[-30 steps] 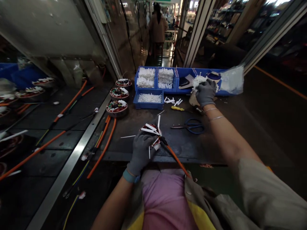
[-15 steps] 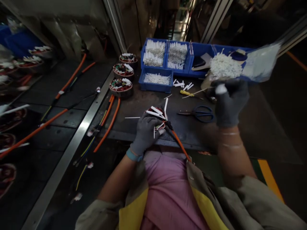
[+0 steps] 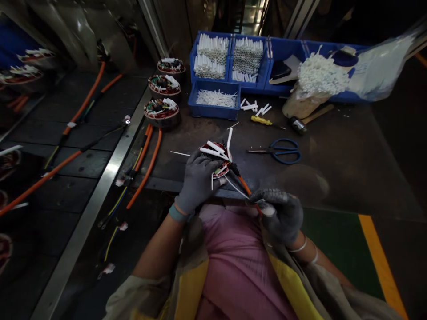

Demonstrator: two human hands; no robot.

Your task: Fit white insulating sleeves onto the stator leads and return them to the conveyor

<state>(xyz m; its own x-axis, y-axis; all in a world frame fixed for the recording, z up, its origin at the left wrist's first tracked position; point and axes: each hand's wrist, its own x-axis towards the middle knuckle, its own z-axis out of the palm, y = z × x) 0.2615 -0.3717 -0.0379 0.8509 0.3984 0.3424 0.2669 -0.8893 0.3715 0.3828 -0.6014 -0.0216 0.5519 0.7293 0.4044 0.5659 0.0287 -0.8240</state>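
My left hand [image 3: 200,180], in a grey glove, grips the side of a wound motor stator [image 3: 223,146] at the front of the bench. White sleeves [image 3: 213,152] stick out of its copper windings, and an orange cable [image 3: 245,186] runs from it towards my lap. My right hand [image 3: 278,215], gloved too, is closed in a pinch in front of the bench edge. From its fingertips a thin white strip [image 3: 236,186] stretches to the stator's near side. The far end of that strip is hard to make out.
Blue bins [image 3: 230,58] of white tubes stand at the back, before them a small blue tray [image 3: 215,98] of thin strips. Blue-handled scissors [image 3: 285,151], a yellow-handled tool [image 3: 262,120] and a hammer [image 3: 300,124] lie rightward. More stators [image 3: 162,111] with orange cables sit left.
My right hand has come down and left from beside the bag of white strands to the bench edge, bringing the thin white strip to the stator. My left hand keeps its grip.
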